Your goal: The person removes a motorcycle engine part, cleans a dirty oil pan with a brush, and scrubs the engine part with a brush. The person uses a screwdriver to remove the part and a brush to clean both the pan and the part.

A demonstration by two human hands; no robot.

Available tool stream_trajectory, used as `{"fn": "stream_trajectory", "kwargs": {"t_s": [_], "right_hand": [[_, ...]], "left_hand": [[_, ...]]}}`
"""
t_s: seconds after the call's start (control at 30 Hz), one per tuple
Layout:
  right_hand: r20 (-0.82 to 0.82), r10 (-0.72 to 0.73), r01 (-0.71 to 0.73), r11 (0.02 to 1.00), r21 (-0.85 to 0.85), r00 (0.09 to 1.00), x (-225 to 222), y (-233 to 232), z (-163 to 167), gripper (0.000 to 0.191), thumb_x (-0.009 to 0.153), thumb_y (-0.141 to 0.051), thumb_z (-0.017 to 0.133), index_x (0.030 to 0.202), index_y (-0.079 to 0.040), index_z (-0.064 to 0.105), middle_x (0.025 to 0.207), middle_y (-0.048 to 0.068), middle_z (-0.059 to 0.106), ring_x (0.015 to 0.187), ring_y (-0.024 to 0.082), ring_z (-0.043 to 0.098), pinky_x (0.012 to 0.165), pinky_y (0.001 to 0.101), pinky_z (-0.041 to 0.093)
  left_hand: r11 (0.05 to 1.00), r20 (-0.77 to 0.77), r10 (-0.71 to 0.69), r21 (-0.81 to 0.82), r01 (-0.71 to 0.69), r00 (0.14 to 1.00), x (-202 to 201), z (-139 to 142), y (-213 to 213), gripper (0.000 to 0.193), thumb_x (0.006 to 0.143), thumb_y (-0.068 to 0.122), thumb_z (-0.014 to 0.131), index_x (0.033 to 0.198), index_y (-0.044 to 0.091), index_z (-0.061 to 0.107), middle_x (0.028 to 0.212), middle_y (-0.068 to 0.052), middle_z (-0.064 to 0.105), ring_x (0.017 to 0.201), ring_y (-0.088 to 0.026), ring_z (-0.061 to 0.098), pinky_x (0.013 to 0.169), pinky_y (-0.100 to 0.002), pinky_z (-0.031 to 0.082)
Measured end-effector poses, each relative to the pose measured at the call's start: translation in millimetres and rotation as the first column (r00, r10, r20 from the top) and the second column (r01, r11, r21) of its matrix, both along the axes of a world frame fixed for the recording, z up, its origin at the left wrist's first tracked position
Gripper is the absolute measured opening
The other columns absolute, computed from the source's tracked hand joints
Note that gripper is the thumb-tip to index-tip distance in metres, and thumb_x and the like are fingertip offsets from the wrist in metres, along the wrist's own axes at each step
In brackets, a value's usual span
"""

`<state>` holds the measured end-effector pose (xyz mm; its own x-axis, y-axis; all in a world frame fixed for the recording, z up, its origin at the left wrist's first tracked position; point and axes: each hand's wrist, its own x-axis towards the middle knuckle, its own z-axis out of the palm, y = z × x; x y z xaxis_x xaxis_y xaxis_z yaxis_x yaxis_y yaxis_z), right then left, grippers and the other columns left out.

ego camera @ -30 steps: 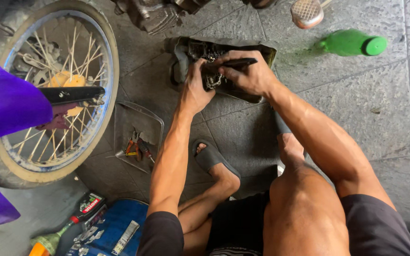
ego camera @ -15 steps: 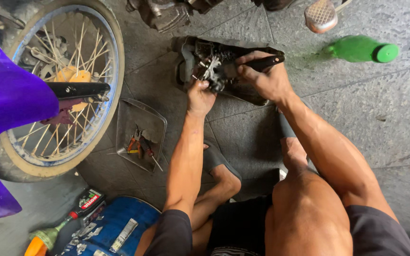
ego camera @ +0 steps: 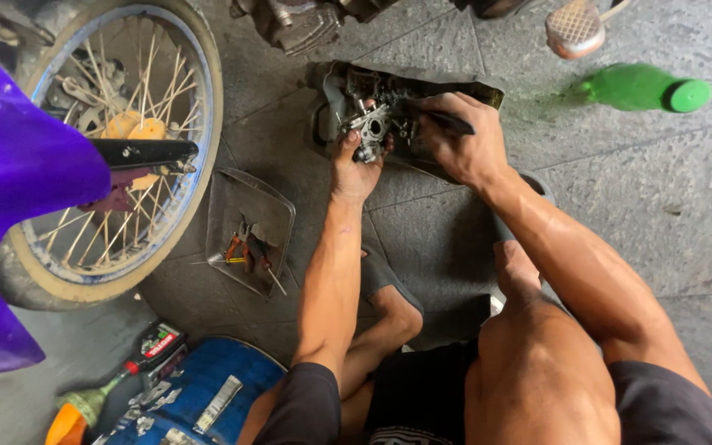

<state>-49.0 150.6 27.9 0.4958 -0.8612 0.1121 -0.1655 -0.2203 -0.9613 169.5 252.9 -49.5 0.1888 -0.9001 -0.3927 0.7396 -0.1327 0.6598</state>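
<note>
Over one dark tray (ego camera: pixel 488 89), left hand (ego camera: pixel 354 169) fingers grip one carburetor (ego camera: pixel 370 128); right hand (ego camera: pixel 465 148) clasps one black tool (ego camera: pixel 452 122).

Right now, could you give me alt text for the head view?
Left hand grips a small grey metal engine part over a dark tray while the right hand works on it with a black-handled tool.

The left hand (ego camera: pixel 354 165) covers the lower side of the small metal engine part (ego camera: pixel 370 125), so the fingertips under it cannot be seen. The right hand (ego camera: pixel 463 147) hides most of the dark tool (ego camera: pixel 453 124); its tip is lost in the dark tray (ego camera: pixel 422 82). The purple fender (ego camera: pixel 10 198) runs off the left edge, and the wheel (ego camera: pixel 125 148) is cut at the top. The blue container (ego camera: pixel 199 395) and the orange-capped bottle (ego camera: pixel 84 408) run off the bottom. The tools in the clear tray (ego camera: pixel 249 239) are too small to tell apart.
</note>
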Motion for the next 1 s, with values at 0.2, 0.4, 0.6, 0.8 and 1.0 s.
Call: {"fn": "stream_trajectory", "kwargs": {"t_s": [0.2, 0.4, 0.6, 0.8, 1.0], "right_hand": [[0.046, 0.185, -0.174, 0.969, -0.178, 0.982, -7.1, -5.6, 7.5, 0.023, 0.091, -0.003, 0.078, 0.113, -0.003, 0.071, 0.107, 0.016, 0.072, 0.096, 0.035, 0.071, 0.082, 0.0410, 0.058], [0.093, 0.270, -0.242, 0.940, -0.242, 0.958, -11.1, -8.6, 11.9, 0.026, 0.090, -0.003, 0.077, 0.116, -0.004, 0.071, 0.107, 0.017, 0.070, 0.096, 0.037, 0.070, 0.080, 0.0427, 0.058], [0.132, 0.108, -0.087, 0.984, -0.152, 0.985, -5.8, 0.1, 10.9, 0.022, 0.094, -0.004, 0.077, 0.115, -0.005, 0.070, 0.108, 0.014, 0.072, 0.095, 0.033, 0.072, 0.081, 0.0388, 0.059], [0.117, 0.013, 0.001, 0.993, -0.115, 0.993, 0.7, 7.5, 7.5, 0.023, 0.094, -0.001, 0.075, 0.116, -0.002, 0.070, 0.107, 0.017, 0.072, 0.095, 0.033, 0.071, 0.081, 0.0380, 0.058], [0.127, -0.118, 0.096, 0.981, 0.171, 0.985, 0.4, 7.3, -3.6, 0.020, 0.097, -0.002, 0.074, 0.116, 0.000, 0.071, 0.105, 0.012, 0.073, 0.094, 0.022, 0.070, 0.082, 0.0318, 0.057]], "left_hand": [[0.999, -0.037, 0.030, 0.028, -0.029, 0.999, 9.0, -10.3, 3.8, 0.062, 0.090, 0.032, 0.080, 0.141, 0.003, 0.059, 0.123, -0.010, 0.069, 0.104, -0.023, 0.068, 0.084, -0.040, 0.059], [1.000, 0.012, 0.003, -0.002, -0.003, 1.000, 6.9, -1.3, 3.4, 0.058, 0.091, 0.030, 0.080, 0.137, 0.002, 0.058, 0.118, -0.012, 0.069, 0.103, -0.025, 0.069, 0.083, -0.042, 0.061], [0.998, 0.059, -0.016, -0.054, 0.019, 0.998, 2.6, 10.1, -5.2, 0.062, 0.090, 0.029, 0.078, 0.141, 0.002, 0.057, 0.118, -0.012, 0.068, 0.102, -0.025, 0.069, 0.085, -0.041, 0.060], [1.000, 0.074, 0.009, -0.013, -0.008, 0.997, -4.1, 4.7, 0.2, 0.060, 0.094, 0.031, 0.072, 0.144, 0.003, 0.054, 0.119, -0.014, 0.068, 0.096, -0.027, 0.069, 0.082, -0.040, 0.058], [0.998, -0.156, 0.066, 0.024, -0.063, 0.986, -3.5, 5.5, 0.2, 0.063, 0.093, 0.038, 0.067, 0.145, 0.004, 0.056, 0.123, -0.012, 0.068, 0.104, -0.024, 0.069, 0.091, -0.040, 0.058]]}}
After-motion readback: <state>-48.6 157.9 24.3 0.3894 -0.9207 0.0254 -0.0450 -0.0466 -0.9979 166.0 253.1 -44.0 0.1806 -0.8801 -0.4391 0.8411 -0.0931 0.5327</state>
